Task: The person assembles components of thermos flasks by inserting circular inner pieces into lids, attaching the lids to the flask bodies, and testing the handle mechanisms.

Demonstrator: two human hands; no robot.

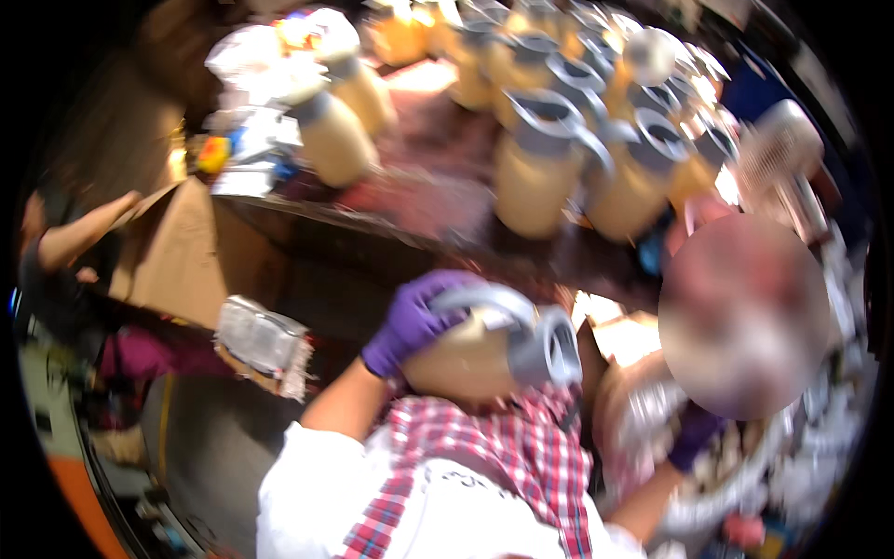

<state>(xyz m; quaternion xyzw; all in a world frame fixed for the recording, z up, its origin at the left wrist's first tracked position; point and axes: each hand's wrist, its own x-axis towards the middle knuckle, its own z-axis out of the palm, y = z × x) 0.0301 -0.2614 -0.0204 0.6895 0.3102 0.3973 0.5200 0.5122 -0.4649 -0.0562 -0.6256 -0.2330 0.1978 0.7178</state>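
My left hand, in a purple glove, is closed at the grey handle of a beige jug. The jug lies tilted on its side close in front of my checked apron, its grey spout pointing right. Out to the right, my right hand, also gloved in purple, is at a clear plastic bag of pale items. A blurred round patch covers part of that hand, and its fingers do not show. Similar jugs with grey rims and handles stand in a group on the dark red table ahead.
An open cardboard box stands at the left below the table edge, with a plastic-wrapped packet near it. White bags and small packages lie at the table's left end. Another person's arm shows at far left.
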